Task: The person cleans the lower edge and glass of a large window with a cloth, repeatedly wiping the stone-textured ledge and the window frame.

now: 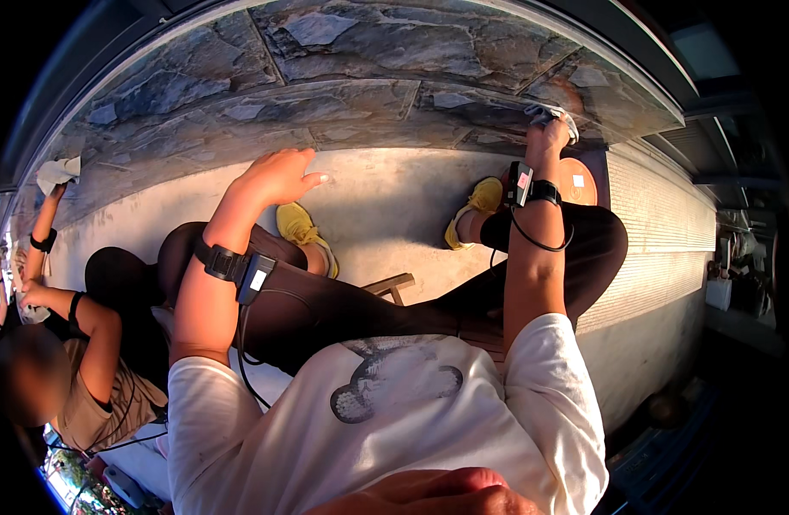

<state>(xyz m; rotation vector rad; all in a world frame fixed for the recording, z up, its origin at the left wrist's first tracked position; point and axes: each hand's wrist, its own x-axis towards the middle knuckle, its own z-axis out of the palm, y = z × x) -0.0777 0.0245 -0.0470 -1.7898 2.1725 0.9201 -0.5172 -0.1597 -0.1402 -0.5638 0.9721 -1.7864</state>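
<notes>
My right hand point(554, 134) grips a crumpled grey-white cloth point(549, 116) against the stone-patterned tile face point(491, 119), near its right end. In front of my left knee hovers my left hand point(275, 177), empty, its thumb apart from the loosely curved fingers. It is nearest to the lower part of the tiles and my yellow shoe point(298, 225). Each forearm carries a strapped black device with a cable, one on the left arm point(256, 278) and another on the right arm point(520, 183).
At the left a co-worker point(105, 386) sits close by, one hand holding a pale cloth point(58, 174) at the tiles. An orange-brown round object point(578, 182) stands beside my right forearm. A ribbed pale surface point(658, 206) lies right. Part of a wooden stool point(391, 285) shows between my legs.
</notes>
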